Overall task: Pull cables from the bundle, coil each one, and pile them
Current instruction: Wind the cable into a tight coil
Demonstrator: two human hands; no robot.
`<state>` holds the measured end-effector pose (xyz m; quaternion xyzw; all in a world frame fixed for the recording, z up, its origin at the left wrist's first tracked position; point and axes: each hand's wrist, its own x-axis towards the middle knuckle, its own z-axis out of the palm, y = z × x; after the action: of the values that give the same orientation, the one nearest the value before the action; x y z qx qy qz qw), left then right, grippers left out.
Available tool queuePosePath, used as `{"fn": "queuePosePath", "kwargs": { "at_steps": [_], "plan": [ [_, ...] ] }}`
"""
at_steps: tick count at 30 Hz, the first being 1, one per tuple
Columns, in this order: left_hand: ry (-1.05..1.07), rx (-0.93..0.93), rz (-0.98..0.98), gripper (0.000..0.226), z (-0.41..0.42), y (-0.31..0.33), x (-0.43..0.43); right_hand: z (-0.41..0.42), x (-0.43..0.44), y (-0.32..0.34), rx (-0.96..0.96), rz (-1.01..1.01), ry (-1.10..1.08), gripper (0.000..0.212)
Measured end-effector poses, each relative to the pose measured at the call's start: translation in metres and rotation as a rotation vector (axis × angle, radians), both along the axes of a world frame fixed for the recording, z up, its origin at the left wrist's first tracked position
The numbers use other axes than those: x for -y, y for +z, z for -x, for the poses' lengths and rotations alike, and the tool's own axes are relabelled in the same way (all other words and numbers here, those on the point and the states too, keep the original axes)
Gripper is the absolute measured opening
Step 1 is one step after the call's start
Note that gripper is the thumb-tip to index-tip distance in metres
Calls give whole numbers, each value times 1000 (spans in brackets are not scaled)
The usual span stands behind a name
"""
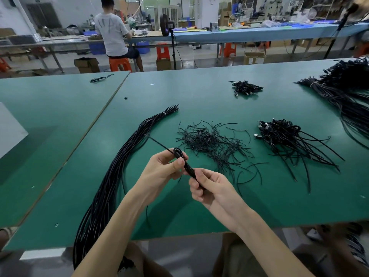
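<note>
One coiled black cable (186,165) is held above the green surface (219,212). The left hand (165,166) pinches its looped end with narrow, curled fingers, and the right hand (211,186) has its fingers wrapped round the lower end. One long black cable bundle with a white tie (119,166) runs from 11 to 7 o'clock. One heap of short black wire ties (211,142) lies at 1 o'clock. Two piles of coiled cables lie beyond it, the near pile (283,136) at 2 o'clock and the far pile (246,88) at 1. Bare green reaches the near edge at 4 o'clock.

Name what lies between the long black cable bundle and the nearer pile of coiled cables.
A loose scatter of short black wire pieces on the green table, seen in head view.
</note>
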<state>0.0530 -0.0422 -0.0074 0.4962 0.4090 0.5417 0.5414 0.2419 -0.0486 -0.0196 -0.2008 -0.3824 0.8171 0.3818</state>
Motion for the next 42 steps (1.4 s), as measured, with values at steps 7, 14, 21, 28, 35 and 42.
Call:
{"fn": "queuePosePath", "kwargs": {
  "at_steps": [7,14,21,28,35,42],
  "plan": [
    [22,105,44,63,-8,-4,0,3,3,-2,-52,-13,-4,14],
    [80,174,60,62,-22,-13,6,3,4,-6,38,-70,-89,17],
    [110,162,81,53,-28,-12,7,0,-1,-4,124,-101,-175,26],
    [113,-32,107,24,-23,-7,9,-12,-10,1,52,66,-280,11],
    [-13,96,146,25,-9,-2,9,-29,-24,-1,-88,179,-266,41],
    [-461,-45,286,49,-8,4,4,-30,-32,-8,135,64,-119,40]
  ]
}}
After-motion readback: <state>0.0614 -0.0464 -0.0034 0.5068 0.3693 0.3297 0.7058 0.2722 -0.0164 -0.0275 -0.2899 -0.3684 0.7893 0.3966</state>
